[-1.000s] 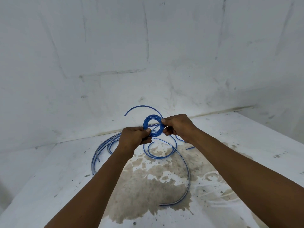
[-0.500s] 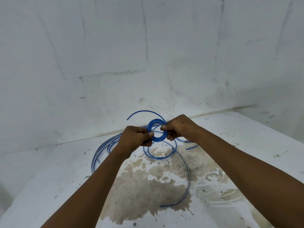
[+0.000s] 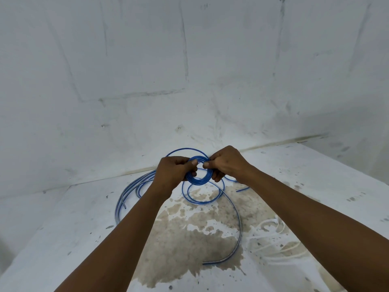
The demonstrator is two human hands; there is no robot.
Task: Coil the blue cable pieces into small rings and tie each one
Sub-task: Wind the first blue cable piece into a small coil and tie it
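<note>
Left hand (image 3: pixel 174 172) and right hand (image 3: pixel 226 163) both pinching the blue ring (image 3: pixel 197 179) — likely to spring apart if either grip slackens before tying — stiff cable.

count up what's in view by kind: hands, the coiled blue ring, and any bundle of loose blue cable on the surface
hands: 2, left hand and right hand
coiled blue ring: 1, gripped by both hands
loose blue cable bundle: 1, individual pieces cannot be told apart
total: 4
</note>
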